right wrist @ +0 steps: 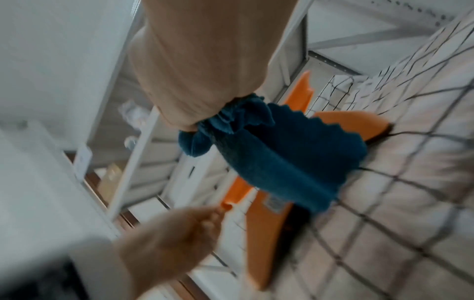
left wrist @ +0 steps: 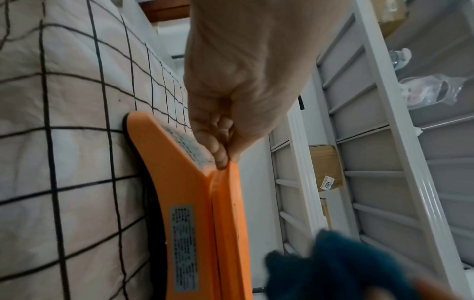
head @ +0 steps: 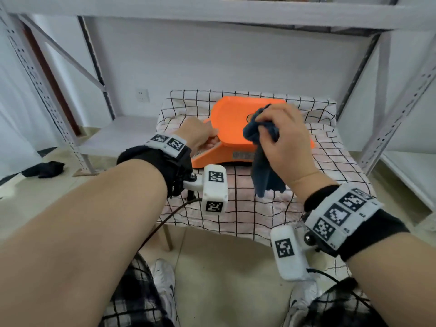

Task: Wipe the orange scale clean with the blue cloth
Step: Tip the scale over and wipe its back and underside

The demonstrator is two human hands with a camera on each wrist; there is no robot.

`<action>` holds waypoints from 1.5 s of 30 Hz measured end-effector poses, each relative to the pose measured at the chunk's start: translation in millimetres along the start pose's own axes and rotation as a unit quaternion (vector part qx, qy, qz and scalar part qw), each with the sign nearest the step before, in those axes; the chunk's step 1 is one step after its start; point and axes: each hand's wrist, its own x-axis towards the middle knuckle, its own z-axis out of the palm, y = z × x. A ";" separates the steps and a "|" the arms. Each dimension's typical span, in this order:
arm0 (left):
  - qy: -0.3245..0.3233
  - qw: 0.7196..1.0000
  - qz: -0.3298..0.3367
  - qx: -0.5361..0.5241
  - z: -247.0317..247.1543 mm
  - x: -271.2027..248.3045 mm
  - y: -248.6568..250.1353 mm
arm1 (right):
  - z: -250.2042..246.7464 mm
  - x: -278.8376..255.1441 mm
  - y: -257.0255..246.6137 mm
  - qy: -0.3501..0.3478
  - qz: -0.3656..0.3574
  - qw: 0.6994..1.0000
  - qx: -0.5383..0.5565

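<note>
The orange scale sits on a small table covered with a checked cloth. My left hand pinches the near left corner of its orange pan, thumb above and fingers below the rim of the scale. My right hand hovers over the pan's right half and grips the bunched blue cloth, whose loose end hangs down in front of the scale's display. In the right wrist view the blue cloth drapes from my fist across the scale.
White metal shelving frames the table at the back and on both sides. A dark rag lies on the floor at the left. My shoes stand under the table's near edge. A cardboard box sits on a shelf.
</note>
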 end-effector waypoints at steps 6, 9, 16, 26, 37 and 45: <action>0.053 0.994 0.067 0.063 -14.9 2.5 -4.5 | 41.0 47.0 -7.7 -0.024 0.099 0.994 0.050; 0.078 0.993 0.056 0.071 -27.8 3.1 -12.1 | 77.5 47.2 -9.4 -0.293 0.169 0.938 -0.076; 0.072 0.994 0.050 0.070 -38.1 -3.3 -25.8 | 82.4 4.0 -23.7 -0.279 0.047 0.924 -0.258; 0.038 0.991 0.086 0.097 -19.4 -13.2 -11.7 | 29.2 -8.8 11.2 -0.255 -0.006 0.942 -0.220; 0.041 0.985 0.115 0.122 6.2 -10.6 -2.4 | -64.9 -3.9 60.5 -0.108 0.151 0.950 -0.253; -0.008 0.993 0.086 0.081 3.2 -5.7 -12.7 | -16.7 7.9 39.6 -0.224 0.278 0.867 -0.348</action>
